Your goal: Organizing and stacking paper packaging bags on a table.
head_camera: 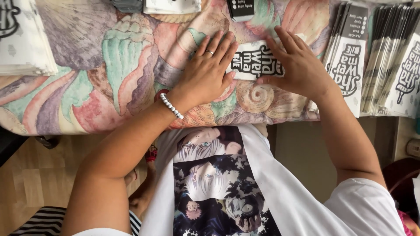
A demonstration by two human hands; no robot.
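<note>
paper sleeve, flat, white; left hand and right hand fingers spread, pressing it; perhaps creasing.

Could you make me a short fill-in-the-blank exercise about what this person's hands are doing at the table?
1. Both hands press flat on a white paper sleeve with black ____.
2. The left hand wears a ____ on one finger.
3. A white ____ bracelet circles the left wrist.
4. A row of matching sleeves stands beside the ____ hand.

Missing words: lettering; ring; beaded; right
</note>
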